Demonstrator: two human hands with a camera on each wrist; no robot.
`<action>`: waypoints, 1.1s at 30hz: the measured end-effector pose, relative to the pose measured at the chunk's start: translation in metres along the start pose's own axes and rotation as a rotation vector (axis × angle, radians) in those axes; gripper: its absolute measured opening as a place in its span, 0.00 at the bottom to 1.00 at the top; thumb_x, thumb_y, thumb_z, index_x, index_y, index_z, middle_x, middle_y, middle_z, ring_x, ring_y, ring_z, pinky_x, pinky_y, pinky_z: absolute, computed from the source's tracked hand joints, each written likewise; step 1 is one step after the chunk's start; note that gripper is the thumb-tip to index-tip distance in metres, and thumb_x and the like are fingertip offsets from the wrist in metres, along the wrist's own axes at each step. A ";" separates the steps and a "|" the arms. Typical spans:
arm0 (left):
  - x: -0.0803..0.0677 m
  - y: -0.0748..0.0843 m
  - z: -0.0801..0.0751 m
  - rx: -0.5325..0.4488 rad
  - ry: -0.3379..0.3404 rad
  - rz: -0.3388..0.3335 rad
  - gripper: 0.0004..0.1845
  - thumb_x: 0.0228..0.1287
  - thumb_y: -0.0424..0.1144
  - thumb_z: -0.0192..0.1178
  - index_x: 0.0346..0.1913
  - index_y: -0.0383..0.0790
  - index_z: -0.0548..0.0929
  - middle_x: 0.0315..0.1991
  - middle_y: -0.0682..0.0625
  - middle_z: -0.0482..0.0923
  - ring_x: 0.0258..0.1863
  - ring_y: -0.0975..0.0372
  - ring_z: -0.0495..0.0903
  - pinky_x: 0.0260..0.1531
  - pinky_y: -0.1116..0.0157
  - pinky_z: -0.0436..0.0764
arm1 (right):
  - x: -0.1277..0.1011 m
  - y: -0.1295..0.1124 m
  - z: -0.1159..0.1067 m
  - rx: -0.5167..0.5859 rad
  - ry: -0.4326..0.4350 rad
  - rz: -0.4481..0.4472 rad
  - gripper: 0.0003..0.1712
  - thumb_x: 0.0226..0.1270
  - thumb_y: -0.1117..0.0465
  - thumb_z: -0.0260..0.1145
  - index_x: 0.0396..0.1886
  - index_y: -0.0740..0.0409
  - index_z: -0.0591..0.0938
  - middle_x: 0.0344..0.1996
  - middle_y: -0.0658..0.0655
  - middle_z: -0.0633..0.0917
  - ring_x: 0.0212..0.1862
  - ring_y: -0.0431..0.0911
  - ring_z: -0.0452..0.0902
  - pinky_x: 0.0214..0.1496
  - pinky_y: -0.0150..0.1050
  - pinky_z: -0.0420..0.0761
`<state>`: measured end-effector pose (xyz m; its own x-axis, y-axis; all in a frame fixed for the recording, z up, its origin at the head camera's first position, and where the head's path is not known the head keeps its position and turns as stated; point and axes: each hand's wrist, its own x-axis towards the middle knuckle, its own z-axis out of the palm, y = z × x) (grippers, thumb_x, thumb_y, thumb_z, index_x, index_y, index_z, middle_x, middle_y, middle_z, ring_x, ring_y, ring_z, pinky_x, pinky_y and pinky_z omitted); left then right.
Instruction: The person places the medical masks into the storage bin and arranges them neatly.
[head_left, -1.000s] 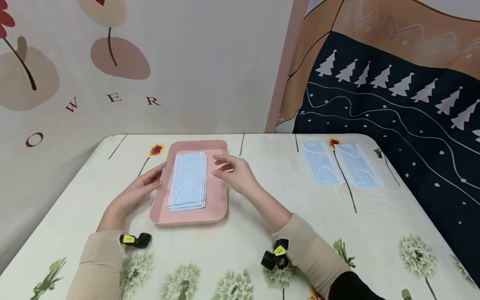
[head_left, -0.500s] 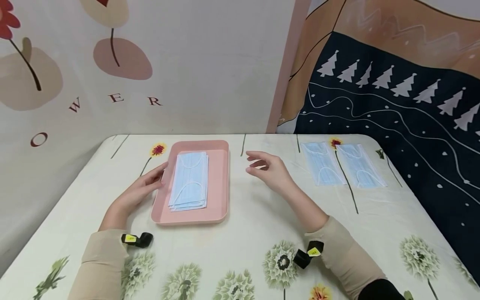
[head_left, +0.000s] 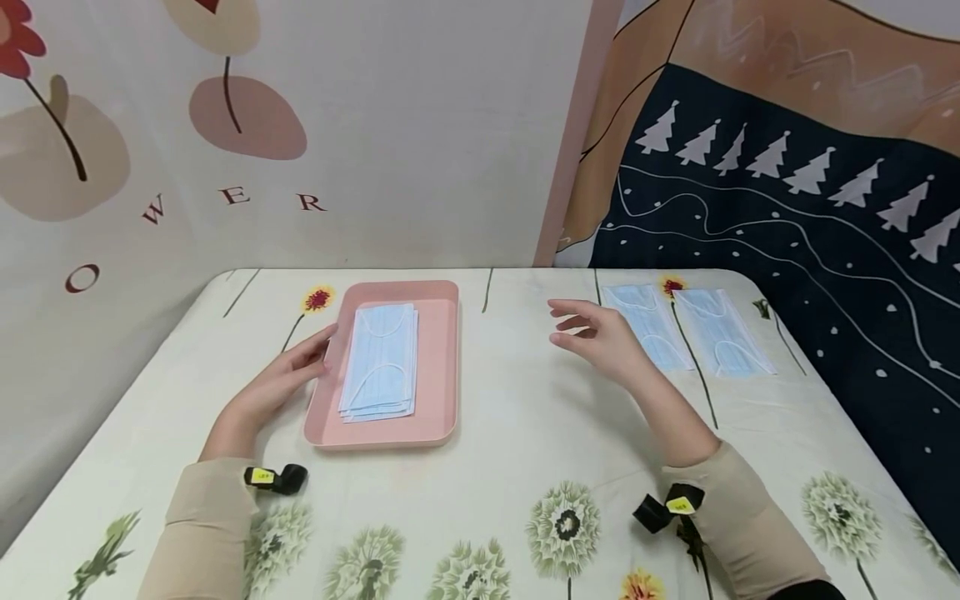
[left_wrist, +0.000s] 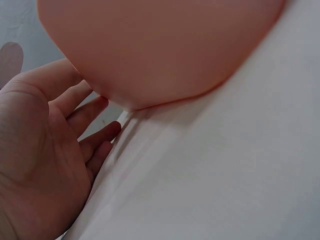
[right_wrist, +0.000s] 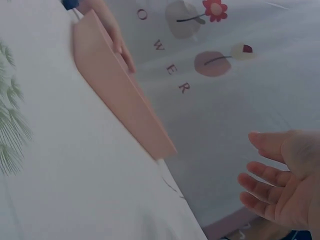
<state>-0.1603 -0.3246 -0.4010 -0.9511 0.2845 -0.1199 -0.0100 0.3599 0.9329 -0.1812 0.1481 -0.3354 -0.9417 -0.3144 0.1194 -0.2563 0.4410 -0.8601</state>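
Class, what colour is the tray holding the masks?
The tray is pink, clearest in the head view.

My head cam looks down-fwd over the whole desk [head_left: 495, 433]; both wrist cams sit low & close, sharing the pink tray [head_left: 442, 375].

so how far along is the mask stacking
Done: a stack of blue face masks lies in the pink tray. In hand: the left hand touches the tray's left edge, while the empty right hand hangs open beside the two loose masks on the tablecloth. Left: both of those look yet to be stacked.
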 end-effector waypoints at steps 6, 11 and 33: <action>0.000 0.001 0.001 0.007 0.005 -0.007 0.37 0.71 0.42 0.55 0.77 0.47 0.50 0.75 0.42 0.44 0.73 0.49 0.43 0.50 0.87 0.59 | -0.001 0.008 -0.020 -0.018 0.012 -0.012 0.29 0.65 0.63 0.67 0.65 0.57 0.74 0.55 0.59 0.79 0.54 0.52 0.76 0.54 0.47 0.75; 0.000 0.001 0.001 0.011 0.007 -0.018 0.37 0.71 0.43 0.55 0.77 0.48 0.50 0.75 0.42 0.45 0.73 0.49 0.43 0.56 0.83 0.58 | -0.001 0.014 -0.038 -0.048 0.030 -0.003 0.29 0.66 0.63 0.66 0.66 0.57 0.73 0.56 0.59 0.78 0.55 0.52 0.75 0.56 0.49 0.73; -0.002 0.003 0.001 0.021 0.000 -0.015 0.37 0.72 0.42 0.55 0.77 0.48 0.49 0.76 0.43 0.44 0.73 0.49 0.43 0.68 0.52 0.47 | -0.014 0.056 -0.107 -0.172 0.175 0.096 0.31 0.68 0.62 0.63 0.70 0.57 0.68 0.62 0.63 0.72 0.61 0.58 0.69 0.58 0.50 0.72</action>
<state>-0.1583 -0.3235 -0.3982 -0.9508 0.2793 -0.1342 -0.0178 0.3831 0.9235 -0.2053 0.2668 -0.3324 -0.9831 -0.1201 0.1379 -0.1826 0.6027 -0.7768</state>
